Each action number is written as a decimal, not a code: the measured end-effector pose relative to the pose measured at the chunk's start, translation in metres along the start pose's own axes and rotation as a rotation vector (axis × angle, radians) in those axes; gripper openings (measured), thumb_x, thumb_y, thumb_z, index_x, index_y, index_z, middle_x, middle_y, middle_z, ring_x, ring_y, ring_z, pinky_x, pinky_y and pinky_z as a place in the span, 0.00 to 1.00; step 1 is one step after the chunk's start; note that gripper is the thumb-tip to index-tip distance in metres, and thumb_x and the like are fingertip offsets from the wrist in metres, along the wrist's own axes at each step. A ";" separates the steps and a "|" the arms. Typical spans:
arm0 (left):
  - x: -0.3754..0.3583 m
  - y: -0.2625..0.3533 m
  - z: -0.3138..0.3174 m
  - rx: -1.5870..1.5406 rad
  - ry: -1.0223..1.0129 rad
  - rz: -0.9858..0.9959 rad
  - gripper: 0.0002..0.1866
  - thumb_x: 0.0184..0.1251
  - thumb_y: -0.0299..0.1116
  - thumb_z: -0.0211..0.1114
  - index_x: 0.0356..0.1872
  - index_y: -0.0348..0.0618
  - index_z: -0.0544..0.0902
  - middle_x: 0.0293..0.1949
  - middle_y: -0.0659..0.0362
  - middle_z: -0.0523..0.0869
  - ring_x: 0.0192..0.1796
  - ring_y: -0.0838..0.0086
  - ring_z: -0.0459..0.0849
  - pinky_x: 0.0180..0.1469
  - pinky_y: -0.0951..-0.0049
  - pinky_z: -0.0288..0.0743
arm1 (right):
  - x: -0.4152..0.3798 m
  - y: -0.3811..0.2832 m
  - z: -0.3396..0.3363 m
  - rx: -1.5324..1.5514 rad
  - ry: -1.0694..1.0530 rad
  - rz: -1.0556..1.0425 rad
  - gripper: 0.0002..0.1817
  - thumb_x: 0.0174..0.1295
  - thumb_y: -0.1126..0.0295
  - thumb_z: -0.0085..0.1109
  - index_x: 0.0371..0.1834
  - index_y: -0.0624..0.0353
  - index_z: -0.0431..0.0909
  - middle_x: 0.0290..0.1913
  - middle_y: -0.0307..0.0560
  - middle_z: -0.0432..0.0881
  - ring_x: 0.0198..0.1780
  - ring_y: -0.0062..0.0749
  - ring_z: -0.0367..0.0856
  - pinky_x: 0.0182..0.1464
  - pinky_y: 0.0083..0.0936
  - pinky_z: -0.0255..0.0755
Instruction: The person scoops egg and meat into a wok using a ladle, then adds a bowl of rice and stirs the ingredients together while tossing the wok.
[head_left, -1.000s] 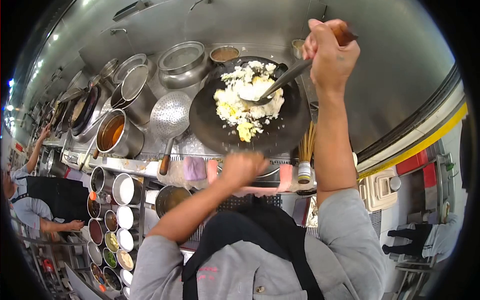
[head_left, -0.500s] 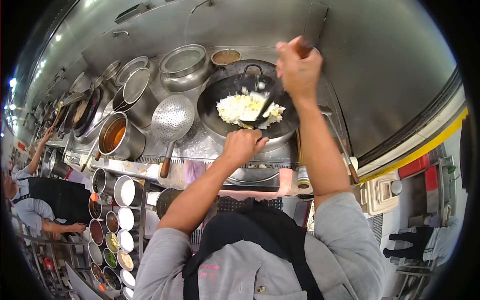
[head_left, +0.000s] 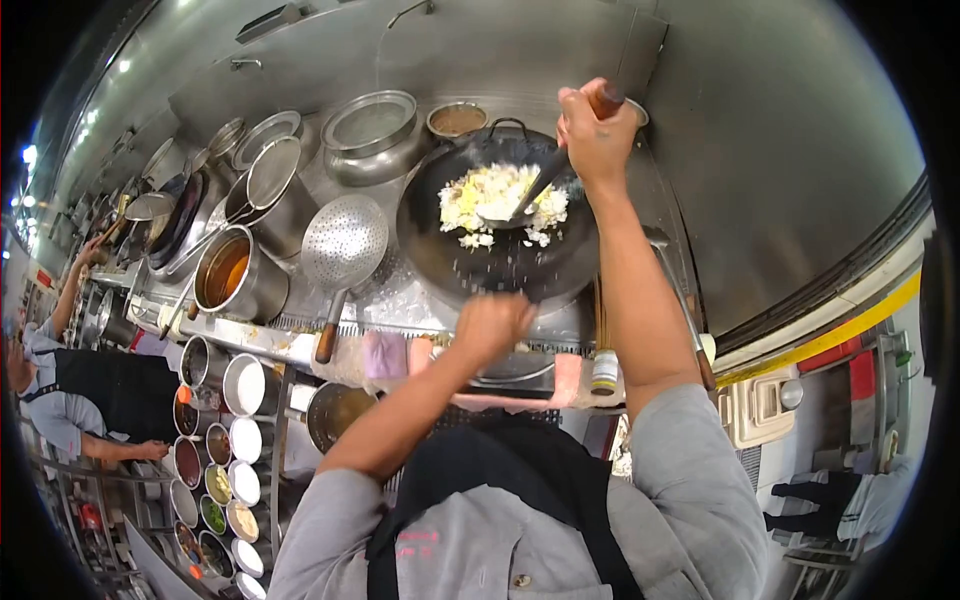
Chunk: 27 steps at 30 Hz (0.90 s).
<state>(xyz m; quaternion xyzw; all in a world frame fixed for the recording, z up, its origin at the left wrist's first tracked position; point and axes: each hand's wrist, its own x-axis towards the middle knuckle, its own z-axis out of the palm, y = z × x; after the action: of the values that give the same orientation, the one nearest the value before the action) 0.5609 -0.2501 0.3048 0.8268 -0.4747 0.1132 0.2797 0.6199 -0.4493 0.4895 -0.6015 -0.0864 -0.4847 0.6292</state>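
My right hand [head_left: 598, 138] is closed around the wooden grip of a wok spatula [head_left: 540, 187], its metal end down among the rice. White rice with yellow egg bits [head_left: 492, 195] lies in the black wok [head_left: 440, 250], and some grains are in the air, blurred. At the wok's near edge, my left hand [head_left: 495, 326] is closed on the wok's handle, which the fingers hide. The hand is smeared by motion. A loop handle [head_left: 508, 125] sticks up from the wok's far rim.
Left of the wok rests a perforated skimmer [head_left: 345, 240], beside a pot of reddish-brown liquid [head_left: 228, 270]. Behind stand a lidded pot [head_left: 370, 135] and a bowl [head_left: 458, 119]. Several ingredient containers [head_left: 245, 385] line the lower left. A co-worker [head_left: 110, 390] stands at far left; a steel wall [head_left: 780, 180] rises right.
The wok has tilted toward me, and my left hand has moved down and slightly right with it. The rice has shifted, with grains now scattered over the near side. The spatula stays in the rice.
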 end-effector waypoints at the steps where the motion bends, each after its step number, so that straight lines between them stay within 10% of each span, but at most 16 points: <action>1: -0.018 0.011 -0.003 0.018 -0.001 0.000 0.17 0.67 0.45 0.68 0.23 0.46 0.80 0.22 0.52 0.85 0.24 0.55 0.86 0.29 0.55 0.80 | 0.003 -0.010 0.000 0.034 0.010 0.003 0.15 0.63 0.76 0.64 0.20 0.58 0.70 0.15 0.34 0.72 0.14 0.17 0.69 0.17 0.20 0.62; 9: 0.025 -0.028 0.004 -0.023 0.036 0.007 0.18 0.65 0.44 0.69 0.22 0.44 0.80 0.23 0.52 0.85 0.27 0.53 0.85 0.31 0.55 0.79 | 0.042 -0.125 0.014 0.089 -0.198 -0.168 0.12 0.65 0.78 0.55 0.23 0.61 0.70 0.16 0.37 0.65 0.14 0.19 0.61 0.18 0.24 0.62; 17: 0.038 -0.058 0.049 -0.010 0.037 0.005 0.17 0.65 0.43 0.70 0.22 0.42 0.80 0.24 0.49 0.85 0.29 0.52 0.85 0.35 0.53 0.78 | 0.007 0.069 -0.001 -0.026 -0.121 0.023 0.12 0.63 0.76 0.63 0.23 0.56 0.72 0.17 0.32 0.74 0.18 0.15 0.72 0.19 0.20 0.63; 27: 0.040 -0.057 0.048 -0.014 0.033 0.002 0.18 0.66 0.44 0.69 0.23 0.42 0.81 0.23 0.50 0.85 0.28 0.53 0.85 0.38 0.55 0.78 | 0.038 0.049 -0.044 -0.030 -0.107 0.040 0.14 0.64 0.76 0.64 0.24 0.55 0.69 0.17 0.32 0.70 0.17 0.14 0.67 0.19 0.18 0.61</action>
<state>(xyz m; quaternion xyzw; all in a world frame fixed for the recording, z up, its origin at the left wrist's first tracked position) 0.6268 -0.2839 0.2635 0.8223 -0.4717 0.1239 0.2932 0.6535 -0.5149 0.4712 -0.6374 -0.1007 -0.4401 0.6244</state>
